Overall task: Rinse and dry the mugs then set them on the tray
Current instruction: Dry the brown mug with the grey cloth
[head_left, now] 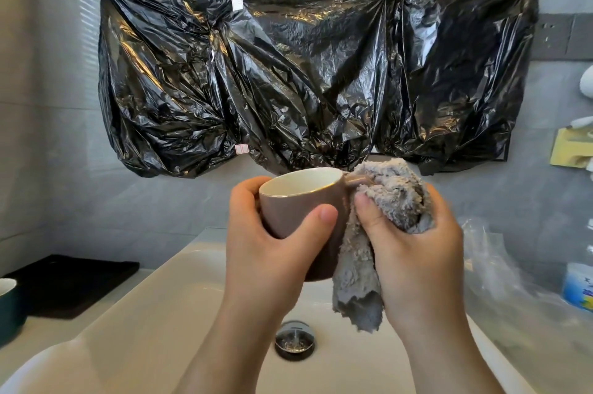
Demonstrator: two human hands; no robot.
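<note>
At the back of the worktop (106,307), black plastic sheet (305,72): taped over the wall above the sink. It plays no part in the job.

Sink (144,345): white, set in the middle of the worktop. The drying is best done over it, as here, so drips fall into the basin.

Tray (73,281): black and flat, at the worktop's left end, well apart from the hands. The mug should go there only once no wet patch is left.

Left hand (266,249): curled round the mug's body, thumb across the near wall. Its grip should be firm, since a wet glaze probably slips.

Right hand (417,259): closed on a bunched wad of cloth, thumb pressing it to the mug beside the handle.

Cloth (398,198): grey and fluffy, with the top bunched round the handle and a tail hanging between the hands. A dry fold should be worked through the handle's loop, then inside the mug and under its base.

Mug (298,207): brown outside and cream inside, mouth up. It is held in the air above the sink, not yet on the tray. Turning it in the left hand would bring each side to the cloth.

Green mug (8,307): at the worktop's left edge by the tray's front, cut off by the frame. I cannot tell whether it stands on the tray.

Drain (295,340): chrome, directly below the hands.

Handle (356,181): points right into the cloth. Drying it looks like the step in hand.
</note>
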